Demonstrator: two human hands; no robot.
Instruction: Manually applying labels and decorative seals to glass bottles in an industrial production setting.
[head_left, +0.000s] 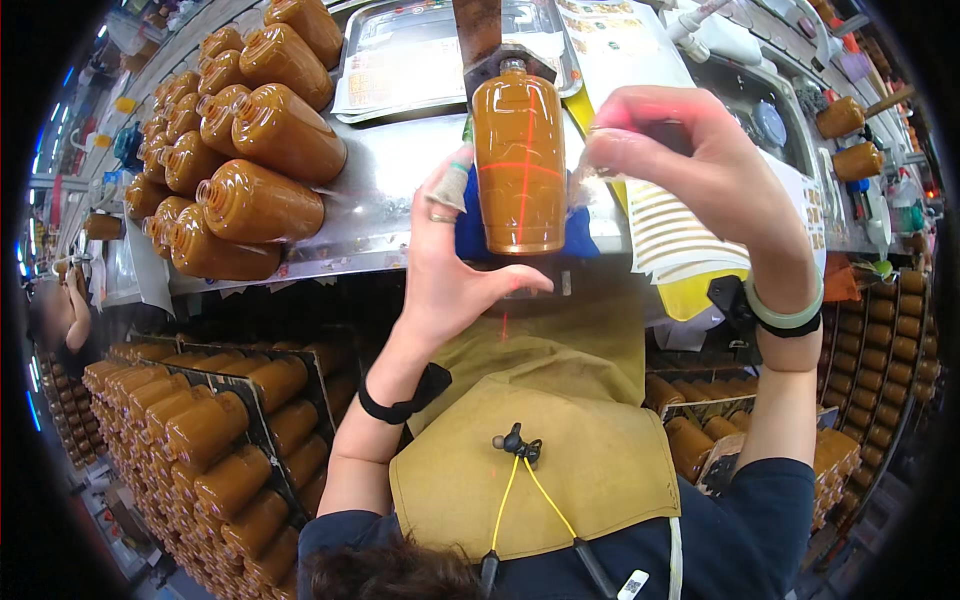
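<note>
A brown glazed bottle (520, 165) lies with its neck away from me, against a metal bracket (513, 61) at the table's front edge; a red laser cross falls on it. Blue material shows beneath the bottle. My left hand (457, 247) is spread at the bottle's left side, thumb apart, with a cloth cover on one finger and nothing gripped. Right of the bottle, my right hand (675, 150) has its thumb and forefinger pinched together, under red light. Something thin and translucent, blurred, shows by those fingertips; whether they hold it is unclear.
Many brown bottles (289, 135) lie piled at left on the metal table. Behind stands a metal tray (457, 15) with printed sheets. Striped decal sheets (686, 232) lie at right, near a sink (750, 112). Racks of bottles (202, 427) stand below. Another person (71, 315) is at far left.
</note>
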